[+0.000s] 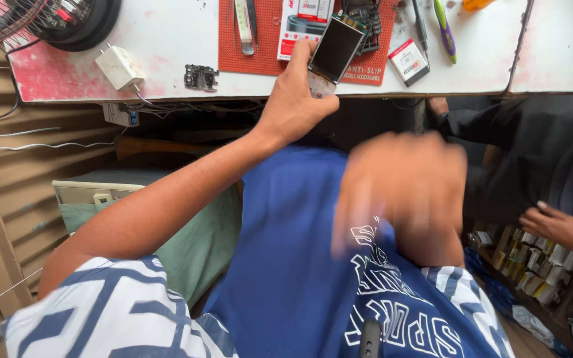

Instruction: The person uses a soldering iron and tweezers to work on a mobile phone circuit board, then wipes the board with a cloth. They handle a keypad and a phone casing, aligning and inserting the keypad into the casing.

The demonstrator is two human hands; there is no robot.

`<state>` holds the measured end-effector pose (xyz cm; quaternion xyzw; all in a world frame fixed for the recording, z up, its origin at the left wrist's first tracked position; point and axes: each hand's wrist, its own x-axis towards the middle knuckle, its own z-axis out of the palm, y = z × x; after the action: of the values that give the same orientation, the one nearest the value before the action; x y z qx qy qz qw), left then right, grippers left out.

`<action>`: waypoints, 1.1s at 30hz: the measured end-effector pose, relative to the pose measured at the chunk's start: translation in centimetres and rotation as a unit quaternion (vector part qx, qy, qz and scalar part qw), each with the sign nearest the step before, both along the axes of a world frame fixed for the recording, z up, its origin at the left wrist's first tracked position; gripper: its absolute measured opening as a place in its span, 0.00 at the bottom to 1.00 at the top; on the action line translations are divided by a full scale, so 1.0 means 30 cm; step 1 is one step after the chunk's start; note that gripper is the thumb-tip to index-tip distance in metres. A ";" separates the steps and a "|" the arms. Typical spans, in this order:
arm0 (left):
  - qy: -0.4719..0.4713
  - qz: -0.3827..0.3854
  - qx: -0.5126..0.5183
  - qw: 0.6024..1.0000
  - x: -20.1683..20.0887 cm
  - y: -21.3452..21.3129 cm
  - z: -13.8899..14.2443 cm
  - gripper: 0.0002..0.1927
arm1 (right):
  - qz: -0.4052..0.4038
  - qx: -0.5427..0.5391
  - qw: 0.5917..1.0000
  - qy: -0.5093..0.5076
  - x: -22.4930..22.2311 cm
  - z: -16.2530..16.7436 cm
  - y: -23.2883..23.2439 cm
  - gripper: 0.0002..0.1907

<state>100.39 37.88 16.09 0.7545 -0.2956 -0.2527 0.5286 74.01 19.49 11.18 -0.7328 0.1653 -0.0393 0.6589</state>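
Observation:
My left hand (pixel 296 99) reaches up to the edge of the white worktable (pixel 167 40) and holds a small phone (pixel 331 56) with a dark screen, tilted, over the red mat (pixel 266 40). My right hand (pixel 402 189) is blurred, close to the camera, above my blue shirt (pixel 286 265); I see nothing in it, and its fingers point down.
On the table lie a white charger (pixel 121 66), a small black metal part (pixel 200 77), tweezers (pixel 245 26), a small box (pixel 409 61) and a purple-green tool (pixel 444 30). A fan (pixel 41 20) sits far left. Another person's hand (pixel 558 225) reaches into small boxes (pixel 532 265) at right.

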 end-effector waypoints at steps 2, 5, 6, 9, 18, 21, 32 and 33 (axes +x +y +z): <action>-0.005 0.007 0.015 1.000 0.035 0.009 -0.019 0.31 | -0.132 -0.025 0.983 -0.123 0.335 0.033 -0.007 0.07; -0.025 -0.012 0.015 1.000 0.077 0.016 -0.039 0.31 | -0.176 -0.247 0.942 -0.146 0.629 -0.026 -0.120 0.06; -0.036 -0.016 0.009 0.999 0.090 0.015 -0.044 0.31 | -0.164 -0.344 0.912 -0.153 0.674 -0.060 -0.152 0.08; -0.021 -0.024 0.079 0.996 0.115 -0.002 -0.055 0.30 | -0.159 -0.324 0.921 -0.148 0.747 -0.146 -0.207 0.08; -0.057 -0.045 0.035 0.997 0.148 -0.021 -0.062 0.31 | -0.196 -0.191 0.959 -0.072 0.786 -0.145 -0.242 0.15; -0.075 -0.059 0.051 0.994 0.153 -0.032 -0.059 0.32 | -0.198 -0.016 0.974 -0.113 0.739 -0.076 -0.197 0.08; -0.154 -0.119 0.032 0.980 0.138 -0.040 -0.099 0.44 | -0.150 0.199 0.958 -0.143 0.637 0.104 0.022 0.14; -0.154 -0.117 0.036 0.981 0.138 -0.040 -0.103 0.44 | -0.152 0.206 0.956 -0.143 0.632 0.106 0.024 0.14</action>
<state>104.52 36.67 13.00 0.7634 -0.4499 -0.2042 0.4161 92.98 20.21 14.36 -0.5344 0.1832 -0.2085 0.7984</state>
